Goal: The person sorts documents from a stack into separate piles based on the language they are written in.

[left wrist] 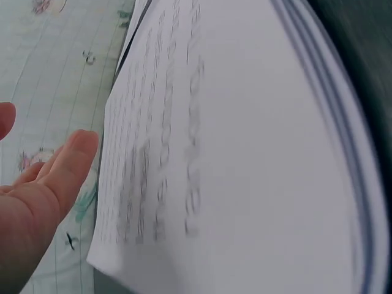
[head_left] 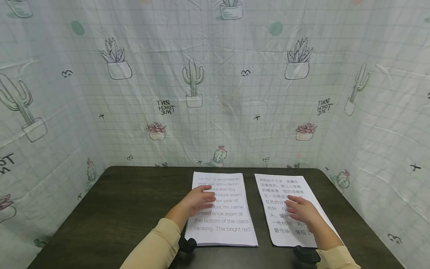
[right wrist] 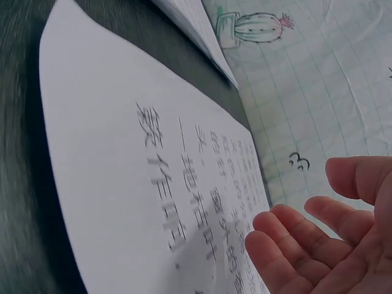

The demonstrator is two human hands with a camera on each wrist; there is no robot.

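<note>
A stack of white paper printed with large English text lies on the dark table. My left hand is over its left part, fingers extended and holding nothing. In the left wrist view, the layered edges of the stack show, with the left hand apart from the page. To the right lies white paper with Chinese text, which curls slightly at its near edge in the right wrist view. Above its right part is my right hand, relaxed and holding nothing. Both hands cover some printed words.
The dark wooden table extends left of the stack, and a narrow strip separates the two papers. A pale cloth with cactus drawings hangs behind and along both sides. Black wrist devices, one on the left, sit below the sleeve cuffs.
</note>
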